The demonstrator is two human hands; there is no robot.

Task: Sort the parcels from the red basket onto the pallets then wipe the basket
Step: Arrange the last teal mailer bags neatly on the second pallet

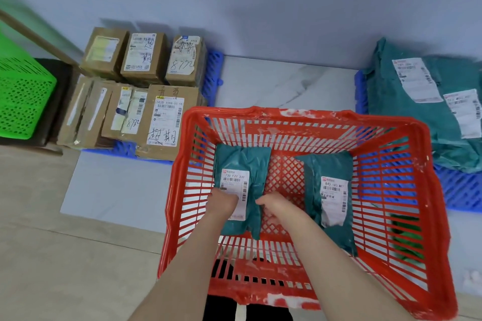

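The red basket (307, 122) stands on the floor in front of me with two teal bag parcels inside. Both my hands are on the left teal parcel (241, 161): my left hand (223, 202) grips its left side over the white label, and my right hand (273, 206) grips its right edge. The second teal parcel (330, 190) lies untouched to the right in the basket. A blue pallet (214, 70) at the back left carries several cardboard boxes (146, 57). Another blue pallet (459, 190) on the right carries teal bags (417, 101).
A green perforated basket (23, 91) sits at the far left on a dark stand. A wall runs along the back. Pale tiled floor (281, 81) lies between the two pallets. Something green shows through the red basket's right wall.
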